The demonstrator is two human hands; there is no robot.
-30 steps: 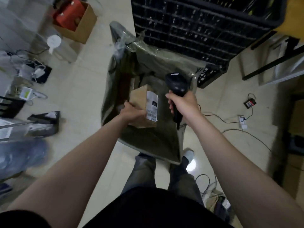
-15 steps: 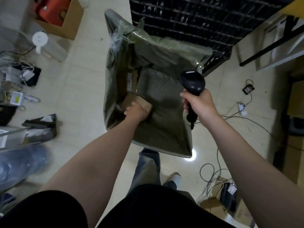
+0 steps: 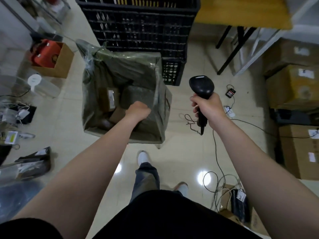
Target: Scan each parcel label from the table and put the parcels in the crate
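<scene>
- At the far left, an open brown cardboard box holding something red (image 3: 57,62) stands on the pale tiled floor (image 3: 69,121), apart from the work.
- Left of centre stands an open-topped box lined with olive-green plastic film (image 3: 89,94). As parcels lie in it, it seems to serve as the crate.
- Inside it are a brown cardboard parcel with a white label (image 3: 110,99), a grey-green padded parcel (image 3: 136,95) just beside that, and a small brown parcel (image 3: 118,115) at the near side.
- The left hand (image 3: 139,109) reaches down into the lined box, knuckles up, fingers curled under and hidden. It is just beside the small brown parcel; I cannot tell whether it grips that parcel or holds nothing.
- Behind the lined box rises a stack of black plastic lattice crates (image 3: 138,28).
- The right hand (image 3: 208,109) is wrapped round the handle of a black handheld barcode scanner (image 3: 201,87), held head-up to the right of the lined box and apart from it.
- At the top right only the edge of a yellow tabletop (image 3: 241,11) shows, so any parcels waiting there are out of sight.
- At the far right are stacked brown cardboard cartons (image 3: 293,87).
- Progress, as a judgement: at least three parcels are in the box, and one looks to be at the point of being set down. How many remain cannot be told.
</scene>
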